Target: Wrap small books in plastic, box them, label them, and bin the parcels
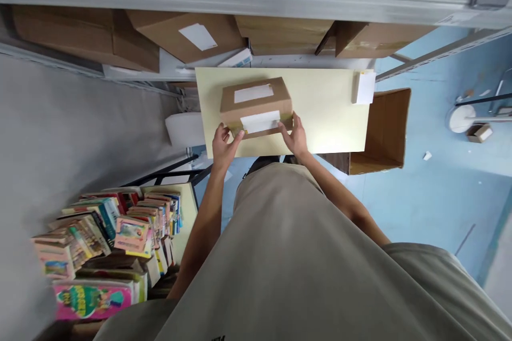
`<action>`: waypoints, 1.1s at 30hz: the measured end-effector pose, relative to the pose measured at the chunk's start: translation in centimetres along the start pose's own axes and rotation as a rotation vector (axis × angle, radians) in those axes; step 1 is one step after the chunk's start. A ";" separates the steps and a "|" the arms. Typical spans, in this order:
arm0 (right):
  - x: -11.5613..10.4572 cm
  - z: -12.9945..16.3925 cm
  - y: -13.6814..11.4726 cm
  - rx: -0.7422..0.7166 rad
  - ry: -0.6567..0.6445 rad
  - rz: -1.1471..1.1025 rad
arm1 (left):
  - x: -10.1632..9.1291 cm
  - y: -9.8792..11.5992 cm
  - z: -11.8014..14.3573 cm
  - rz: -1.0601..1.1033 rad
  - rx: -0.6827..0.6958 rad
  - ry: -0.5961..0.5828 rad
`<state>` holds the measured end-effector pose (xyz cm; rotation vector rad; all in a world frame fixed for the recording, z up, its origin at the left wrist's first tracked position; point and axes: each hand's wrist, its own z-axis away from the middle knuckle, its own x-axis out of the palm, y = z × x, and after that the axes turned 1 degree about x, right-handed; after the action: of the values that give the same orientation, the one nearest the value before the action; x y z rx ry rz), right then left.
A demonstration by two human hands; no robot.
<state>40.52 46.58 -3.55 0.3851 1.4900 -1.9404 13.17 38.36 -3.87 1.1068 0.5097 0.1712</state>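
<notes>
Gripping a sealed cardboard box (256, 106) at its near corners, left hand (224, 144) and right hand (295, 136) curl around it on the pale table (332, 117); its two white labels (260, 121) are unreadable.

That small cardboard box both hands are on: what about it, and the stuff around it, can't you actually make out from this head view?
- Small cardboard box: the print on its white labels is too small to read; its contents are sealed from sight.
- Left hand and right hand: their palms face the box, so grip is unclear.
- Books: titles blurred.
- Open carton: the table hides part of it.
- Objects on the top shelf: cut by the frame edge.
</notes>
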 end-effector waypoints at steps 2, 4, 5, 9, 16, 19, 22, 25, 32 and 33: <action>-2.9 -0.1 -1.0 0.112 0.090 0.034 | 3.0 2.0 0.0 -0.107 0.077 0.011; -5.2 -0.2 -1.7 0.259 0.138 0.105 | 6.5 4.1 0.2 -0.228 0.120 0.022; -6.0 -0.2 -1.9 0.332 0.143 0.144 | 8.2 5.0 0.3 -0.273 0.121 0.025; -7.5 -0.7 -1.2 0.481 0.118 0.277 | 13.6 6.6 -0.1 -0.327 0.026 0.014; -9.6 -1.2 2.9 0.252 -0.030 0.155 | 11.8 5.0 -4.1 -0.322 0.009 -0.134; -10.4 -0.6 4.1 0.155 -0.087 0.010 | 9.5 5.4 -4.5 -0.275 0.037 -0.260; -11.6 0.2 5.1 0.110 -0.113 -0.078 | 8.4 6.1 -3.6 -0.251 0.069 -0.335; -13.8 0.5 6.6 0.020 -0.034 -0.115 | 9.2 6.6 -2.2 -0.217 0.150 -0.322; -17.4 -1.5 12.2 -0.038 0.015 0.041 | 16.6 5.7 -0.1 -0.319 0.069 -0.154; -17.4 -1.7 13.0 -0.013 -0.007 0.075 | 17.5 5.3 0.1 -0.333 0.033 -0.156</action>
<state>61.66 51.87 -3.53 0.4220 1.4631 -1.8709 29.14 47.33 -4.51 1.0417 0.5500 -0.2138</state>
